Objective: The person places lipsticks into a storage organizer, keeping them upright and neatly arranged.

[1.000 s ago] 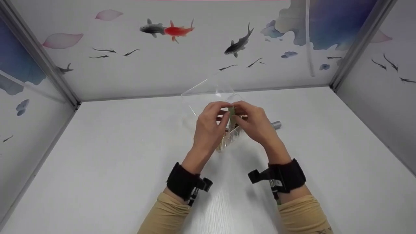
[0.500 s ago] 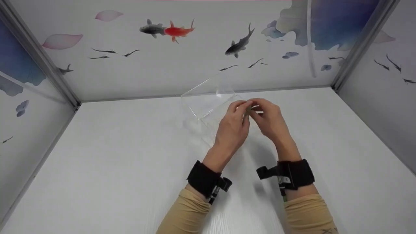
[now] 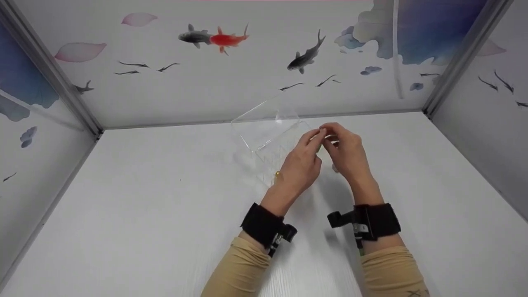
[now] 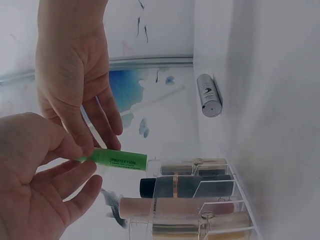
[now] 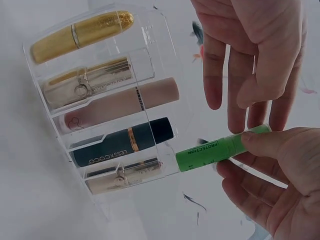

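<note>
A green lip balm stick (image 5: 207,152), marked "PROTECTION", is held between both hands. My right hand (image 3: 344,148) pinches it near its upper end with thumb and finger, as the right wrist view shows. Fingertips of my left hand (image 3: 301,163) are at the same end; in the left wrist view the thumb and a finger close around it. The balm's lower end leans toward a clear organizer (image 4: 245,202), beside its end compartment. In that organizer stand a gold lipstick (image 5: 82,37), a pink tube (image 5: 122,105), a dark green LESSXCOCO tube (image 5: 120,147) and metallic lipsticks.
A clear plastic panel (image 3: 266,126) stands at the back of the table, near the printed wall (image 3: 255,82). On the table, a silver tube (image 4: 209,95) lies beyond the organizer, largely behind my right hand in the head view.
Both hands have moved right with the green lip balm stick, mostly in the first half second. The stick showed between the fingers in the head view earlier; now the fingers largely hide it.
</note>
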A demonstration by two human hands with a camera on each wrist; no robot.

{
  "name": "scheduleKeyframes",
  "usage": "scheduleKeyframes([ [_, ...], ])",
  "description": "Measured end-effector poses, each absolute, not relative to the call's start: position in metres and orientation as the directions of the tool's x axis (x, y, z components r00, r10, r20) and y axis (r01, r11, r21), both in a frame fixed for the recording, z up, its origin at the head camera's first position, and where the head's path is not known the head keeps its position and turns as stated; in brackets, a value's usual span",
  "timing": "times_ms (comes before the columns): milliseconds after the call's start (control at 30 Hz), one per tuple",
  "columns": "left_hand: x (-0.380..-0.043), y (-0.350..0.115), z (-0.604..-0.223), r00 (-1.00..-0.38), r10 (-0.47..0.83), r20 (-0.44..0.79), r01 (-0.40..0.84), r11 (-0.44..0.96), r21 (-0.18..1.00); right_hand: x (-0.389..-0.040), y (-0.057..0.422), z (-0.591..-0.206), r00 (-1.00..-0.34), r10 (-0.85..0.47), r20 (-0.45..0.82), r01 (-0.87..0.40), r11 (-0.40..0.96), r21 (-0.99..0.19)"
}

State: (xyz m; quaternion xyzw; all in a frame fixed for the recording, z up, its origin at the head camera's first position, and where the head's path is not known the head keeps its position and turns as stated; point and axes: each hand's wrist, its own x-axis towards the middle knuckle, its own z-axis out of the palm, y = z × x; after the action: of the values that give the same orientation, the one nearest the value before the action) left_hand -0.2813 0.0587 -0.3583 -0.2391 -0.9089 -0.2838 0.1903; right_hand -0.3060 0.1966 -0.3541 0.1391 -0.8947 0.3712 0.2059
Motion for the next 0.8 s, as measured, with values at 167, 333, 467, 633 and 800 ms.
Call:
scheduleKeyframes([
  [167, -0.283, 0.053, -0.359, -0.820, 0.394, 0.416, 0.561, 0.699, 0.444, -0.306, 0.195, -0.356, -0.855, -0.092, 0.511, -0.417, 0.707, -0.571],
  [333, -0.285, 0.051, -0.361, -0.789, 0.439, 0.430, 0.599, 0.705, 0.380, -0.308, 0.195, -0.359, -0.827, -0.068, 0.559, -0.437, 0.703, -0.561],
  [467, -0.288, 0.053, -0.363, -0.769, 0.450, 0.454, 0.611, 0.725, 0.318, -0.311, 0.195, -0.360, -0.803, -0.043, 0.594, -0.451, 0.695, -0.559],
  [633, -0.292, 0.058, -0.368, -0.772, 0.438, 0.460, 0.583, 0.777, 0.238, -0.315, 0.195, -0.367, -0.798, -0.033, 0.602, -0.442, 0.711, -0.547],
  [800, -0.293, 0.063, -0.372, -0.831, 0.406, 0.381, 0.510, 0.829, 0.228, -0.319, 0.197, -0.375, -0.801, -0.032, 0.598, -0.425, 0.733, -0.531],
])
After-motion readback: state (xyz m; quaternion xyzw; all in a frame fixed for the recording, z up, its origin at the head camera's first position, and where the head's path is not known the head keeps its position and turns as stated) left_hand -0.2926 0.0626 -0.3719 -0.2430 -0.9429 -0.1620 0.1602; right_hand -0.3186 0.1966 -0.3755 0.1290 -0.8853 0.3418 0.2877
